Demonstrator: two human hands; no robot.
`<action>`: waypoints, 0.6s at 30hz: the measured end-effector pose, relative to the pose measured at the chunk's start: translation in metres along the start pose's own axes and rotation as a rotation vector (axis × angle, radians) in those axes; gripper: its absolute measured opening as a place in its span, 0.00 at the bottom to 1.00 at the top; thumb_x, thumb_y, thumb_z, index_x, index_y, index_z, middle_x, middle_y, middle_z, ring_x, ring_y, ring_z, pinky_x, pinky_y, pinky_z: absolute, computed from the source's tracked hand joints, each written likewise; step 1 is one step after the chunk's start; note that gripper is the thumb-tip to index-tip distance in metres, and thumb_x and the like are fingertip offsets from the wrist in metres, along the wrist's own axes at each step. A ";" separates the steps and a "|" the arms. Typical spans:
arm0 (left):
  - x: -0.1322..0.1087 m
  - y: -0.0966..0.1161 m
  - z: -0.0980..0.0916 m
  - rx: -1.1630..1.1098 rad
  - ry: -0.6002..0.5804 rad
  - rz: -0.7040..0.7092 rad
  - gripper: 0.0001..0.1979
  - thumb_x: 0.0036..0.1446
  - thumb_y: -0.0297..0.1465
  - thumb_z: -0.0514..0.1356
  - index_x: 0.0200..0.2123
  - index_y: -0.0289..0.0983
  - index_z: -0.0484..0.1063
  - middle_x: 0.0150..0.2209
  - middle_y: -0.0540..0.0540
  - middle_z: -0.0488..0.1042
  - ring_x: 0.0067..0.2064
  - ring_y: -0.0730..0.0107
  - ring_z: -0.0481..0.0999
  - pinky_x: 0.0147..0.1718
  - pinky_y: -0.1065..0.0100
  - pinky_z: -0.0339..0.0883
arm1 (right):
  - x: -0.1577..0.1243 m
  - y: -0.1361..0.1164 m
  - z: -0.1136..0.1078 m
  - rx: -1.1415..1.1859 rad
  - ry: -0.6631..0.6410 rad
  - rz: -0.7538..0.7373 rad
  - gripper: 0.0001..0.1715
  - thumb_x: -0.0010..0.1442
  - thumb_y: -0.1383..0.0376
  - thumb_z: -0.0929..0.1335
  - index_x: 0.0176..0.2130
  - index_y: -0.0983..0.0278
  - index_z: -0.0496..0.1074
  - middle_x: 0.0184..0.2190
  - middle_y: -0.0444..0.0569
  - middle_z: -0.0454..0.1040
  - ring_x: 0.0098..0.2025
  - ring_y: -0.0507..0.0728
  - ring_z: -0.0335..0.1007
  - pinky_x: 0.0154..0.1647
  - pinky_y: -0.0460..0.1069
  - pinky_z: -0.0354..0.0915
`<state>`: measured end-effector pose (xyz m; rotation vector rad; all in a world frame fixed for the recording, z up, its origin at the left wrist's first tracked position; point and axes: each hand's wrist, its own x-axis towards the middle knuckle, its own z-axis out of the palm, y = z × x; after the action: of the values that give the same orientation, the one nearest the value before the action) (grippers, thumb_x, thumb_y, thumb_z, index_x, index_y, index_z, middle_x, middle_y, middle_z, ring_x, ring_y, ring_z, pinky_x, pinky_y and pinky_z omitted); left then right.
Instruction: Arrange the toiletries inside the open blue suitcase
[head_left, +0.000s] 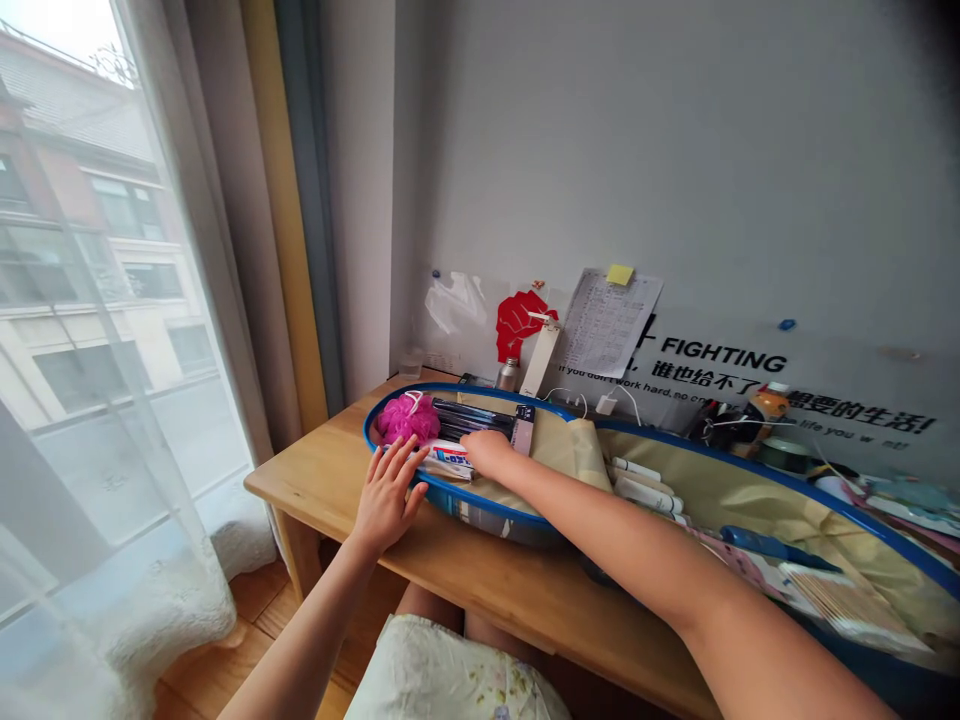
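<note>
My left hand (388, 492) is open, fingers spread over the blue rim (480, 500) of a long tan-lined bin, beside a pink mesh bath puff (409, 417). My right hand (489, 454) reaches into the left section, its fingers curled at the right end of a white box (448, 460) with blue and red print. The fingertips are partly hidden, but the hand appears closed on that box. Just behind it lies a flat pack of black pens (480, 421) with a dark card end (524, 425).
A raised tan fold (589, 455) splits the bin. Its right section holds white markers (646, 490), a blue-handled tool (776, 547) and a bundle of cotton swabs (851, 605). Behind stand a metal bottle (508, 375), a white box (541, 358) and a charger (606, 404). The wooden table (315, 480) meets the wall.
</note>
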<state>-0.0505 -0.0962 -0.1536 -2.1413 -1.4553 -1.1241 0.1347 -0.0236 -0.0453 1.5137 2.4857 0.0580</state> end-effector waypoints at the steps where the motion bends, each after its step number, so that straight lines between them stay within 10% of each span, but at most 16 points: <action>1: 0.000 0.000 -0.001 0.000 0.000 -0.001 0.24 0.67 0.38 0.47 0.63 0.41 0.64 0.65 0.41 0.63 0.67 0.56 0.59 0.66 0.50 0.46 | 0.000 -0.001 0.000 0.000 0.001 -0.001 0.20 0.64 0.57 0.67 0.52 0.64 0.70 0.52 0.52 0.72 0.51 0.57 0.71 0.52 0.58 0.70; 9: 0.000 -0.001 0.001 0.002 0.012 0.000 0.24 0.68 0.39 0.46 0.63 0.40 0.64 0.65 0.41 0.64 0.67 0.57 0.60 0.66 0.51 0.46 | -0.012 0.021 -0.015 0.077 0.077 0.015 0.21 0.65 0.55 0.62 0.53 0.59 0.72 0.50 0.52 0.77 0.52 0.59 0.73 0.47 0.52 0.68; 18: 0.000 -0.003 0.001 -0.015 0.030 -0.012 0.23 0.67 0.38 0.47 0.61 0.42 0.67 0.63 0.42 0.67 0.66 0.56 0.61 0.66 0.50 0.47 | -0.075 0.156 -0.041 0.194 0.314 0.295 0.21 0.64 0.57 0.60 0.51 0.58 0.74 0.48 0.47 0.79 0.48 0.56 0.74 0.42 0.47 0.65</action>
<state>-0.0531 -0.0948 -0.1547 -2.1193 -1.4521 -1.1706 0.2954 -0.0137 0.0320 2.0902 2.5336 0.1157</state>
